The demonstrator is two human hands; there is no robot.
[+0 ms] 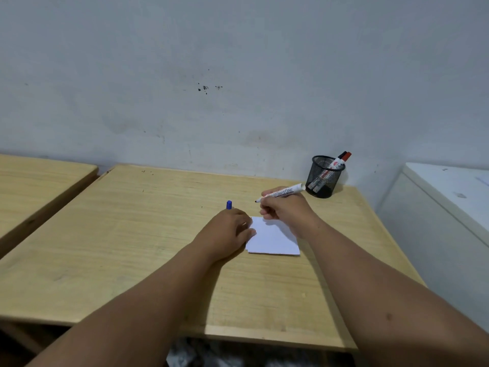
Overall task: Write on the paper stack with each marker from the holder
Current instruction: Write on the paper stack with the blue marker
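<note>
A small stack of white paper lies on the wooden table. My left hand rests on the stack's left edge, and a blue marker cap sticks up from its fingers. My right hand holds an uncapped white marker just above the paper's far edge, its dark tip pointing left. At the table's far right corner stands a black mesh holder with two markers in it, one red-capped and one black-capped.
A second wooden table stands to the left across a narrow gap. A white cabinet stands to the right of my table. A grey wall runs close behind both tables.
</note>
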